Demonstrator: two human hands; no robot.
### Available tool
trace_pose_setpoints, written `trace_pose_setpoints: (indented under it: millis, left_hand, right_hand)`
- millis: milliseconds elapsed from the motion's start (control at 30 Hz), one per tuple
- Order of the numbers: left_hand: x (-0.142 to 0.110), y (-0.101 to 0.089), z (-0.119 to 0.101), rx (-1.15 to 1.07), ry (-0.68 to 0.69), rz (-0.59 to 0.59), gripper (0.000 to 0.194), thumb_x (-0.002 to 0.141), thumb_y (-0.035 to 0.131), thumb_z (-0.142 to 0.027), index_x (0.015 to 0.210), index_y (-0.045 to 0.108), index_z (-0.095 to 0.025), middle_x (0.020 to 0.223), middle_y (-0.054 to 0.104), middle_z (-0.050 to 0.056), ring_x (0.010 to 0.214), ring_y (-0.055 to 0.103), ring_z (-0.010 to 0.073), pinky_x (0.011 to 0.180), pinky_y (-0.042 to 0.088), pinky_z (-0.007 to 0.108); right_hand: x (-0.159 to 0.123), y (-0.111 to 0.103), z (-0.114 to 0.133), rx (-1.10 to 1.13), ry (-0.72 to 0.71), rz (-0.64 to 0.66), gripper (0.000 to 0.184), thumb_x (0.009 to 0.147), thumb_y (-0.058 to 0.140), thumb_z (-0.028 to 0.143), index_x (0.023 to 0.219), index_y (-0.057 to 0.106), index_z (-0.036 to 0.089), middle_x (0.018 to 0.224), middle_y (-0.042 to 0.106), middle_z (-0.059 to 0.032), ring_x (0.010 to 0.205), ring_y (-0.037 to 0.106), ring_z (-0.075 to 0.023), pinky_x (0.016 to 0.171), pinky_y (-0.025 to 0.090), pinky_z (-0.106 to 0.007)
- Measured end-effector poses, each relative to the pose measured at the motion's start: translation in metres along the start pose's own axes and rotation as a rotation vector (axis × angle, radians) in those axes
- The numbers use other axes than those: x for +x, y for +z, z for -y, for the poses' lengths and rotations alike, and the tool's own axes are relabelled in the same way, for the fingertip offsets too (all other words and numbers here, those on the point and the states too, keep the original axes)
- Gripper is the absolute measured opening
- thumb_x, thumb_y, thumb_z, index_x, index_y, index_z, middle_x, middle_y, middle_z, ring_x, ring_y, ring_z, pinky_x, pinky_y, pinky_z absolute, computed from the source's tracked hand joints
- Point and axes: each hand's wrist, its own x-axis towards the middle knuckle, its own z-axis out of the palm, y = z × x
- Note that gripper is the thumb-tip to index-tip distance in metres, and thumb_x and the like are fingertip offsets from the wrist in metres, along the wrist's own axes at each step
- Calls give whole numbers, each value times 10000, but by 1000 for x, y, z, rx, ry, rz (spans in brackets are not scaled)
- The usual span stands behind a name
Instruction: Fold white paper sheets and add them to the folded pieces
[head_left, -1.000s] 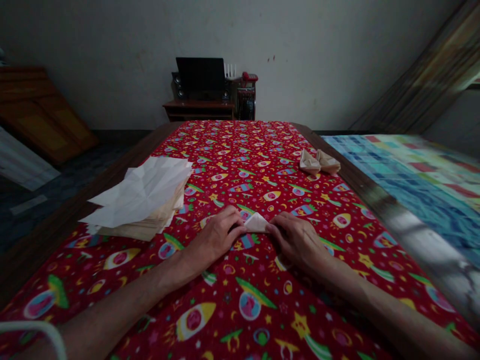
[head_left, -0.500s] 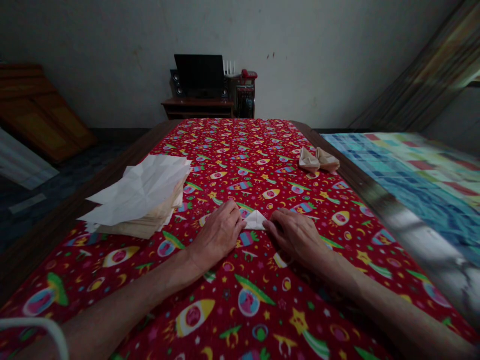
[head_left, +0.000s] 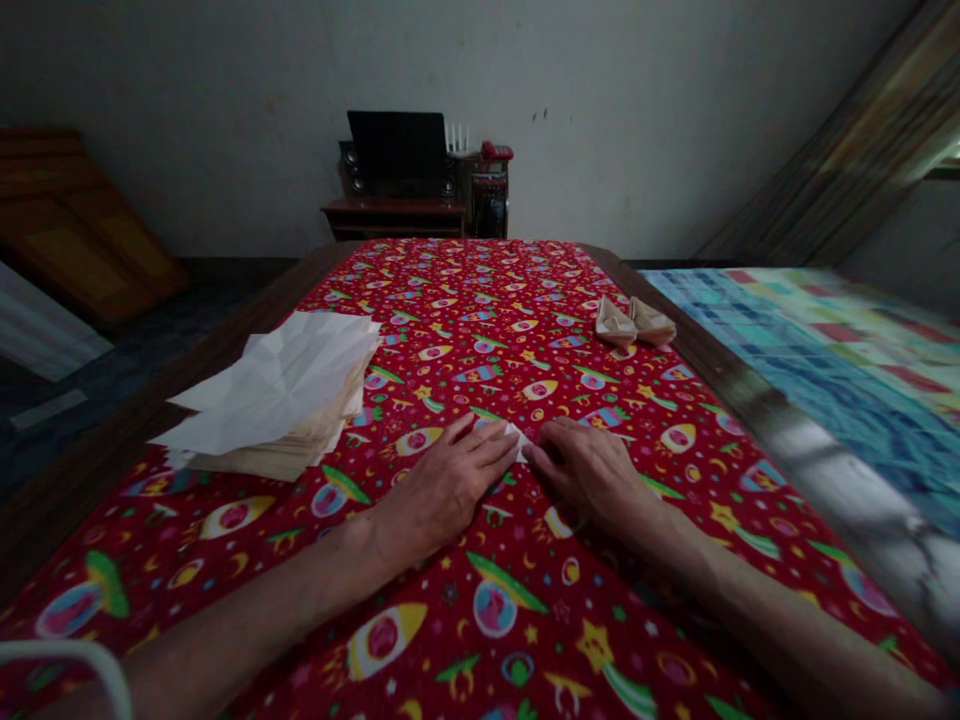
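Note:
A small folded white paper [head_left: 520, 437] lies on the red rocket-print tablecloth [head_left: 480, 600], mostly covered by my hands. My left hand [head_left: 448, 483] lies flat on it, fingers stretched out and pressing down. My right hand [head_left: 589, 470] rests just to the right, its curled fingertips pinching the paper's edge against the cloth.
A stack of creased white and tan sheets [head_left: 281, 395] sits at the left. Two folded tan paper pieces [head_left: 634, 324] lie near the table's right edge. A patterned bedspread [head_left: 840, 350] is on the right. A low stand with a monitor [head_left: 397, 150] stands at the far wall.
My left hand has slid right and flattened over the folded paper, hiding most of it. The right hand has stayed nearly still.

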Motion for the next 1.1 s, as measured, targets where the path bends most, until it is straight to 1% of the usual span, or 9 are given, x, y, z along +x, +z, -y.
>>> trace_pose_setpoints:
  millis: [133,233,333,433,500,667,933,1033,1100]
  left_hand:
    - [-4,-6,-6,10,-56,91,607,796,351,-7,1382,332,-162,1460,361,59,1361,286,192,1125,145,442]
    - [-6,-9,-9,16,-106,138,654,755,345,7,1388,320,-151,1464,351,67,1368,275,204,1116,161,456]
    - [-8,-11,-10,26,-124,154,699,718,355,13,1398,299,-139,1478,323,72,1375,259,206,1116,165,454]
    - [-13,-11,-7,32,-122,160,761,677,385,9,1411,273,-159,1496,284,57,1380,245,201,1119,159,445]
    - [-17,-11,-5,36,-120,162,780,662,408,0,1412,273,-169,1496,285,55,1378,249,204,1116,167,446]
    - [-29,-14,2,53,-141,160,702,694,417,-12,1376,349,-164,1462,357,61,1346,318,213,1101,213,448]
    - [-41,-17,5,61,-168,92,656,761,407,-1,1385,351,-194,1444,392,27,1326,341,220,1093,265,444]
    - [-31,-18,6,-18,-145,16,508,795,426,-21,1283,478,-149,1345,505,65,1231,441,205,1059,335,392]
    - [-19,-18,7,-95,-175,-64,365,823,409,-24,1117,588,-143,1179,603,66,1110,510,180,979,411,325]
  right_hand:
    - [-4,-1,8,-61,-51,-64,212,906,469,293,848,630,169,807,649,-70,669,572,-162,558,399,-259]
    - [-9,-1,13,-76,-286,-49,265,885,445,162,1091,609,142,1112,638,-119,1027,572,-244,769,493,-333]
    - [-17,2,7,-28,-453,-13,472,848,385,67,1315,455,77,1341,496,-152,1269,416,-237,1011,407,-395]
    - [-24,0,-5,39,-483,85,613,827,381,71,1431,288,125,1464,331,-117,1346,304,-209,1083,330,-429]
    - [-27,-6,-11,56,-484,134,593,862,382,116,1442,268,152,1478,299,-102,1360,270,-207,1095,311,-440]
    - [-34,-17,-18,28,-416,131,469,941,383,265,1394,379,147,1424,392,-101,1330,330,-222,1089,321,-454]
    - [-38,-10,-17,26,-378,45,395,937,393,227,1305,488,119,1359,485,-105,1284,407,-234,1067,355,-459]
    - [-36,-6,-14,51,-352,-29,333,927,417,204,1225,550,138,1289,559,-95,1229,479,-224,1031,399,-434]
    - [-32,-3,-15,77,-351,-103,263,919,441,194,1128,597,156,1207,621,-90,1150,548,-213,978,441,-408]
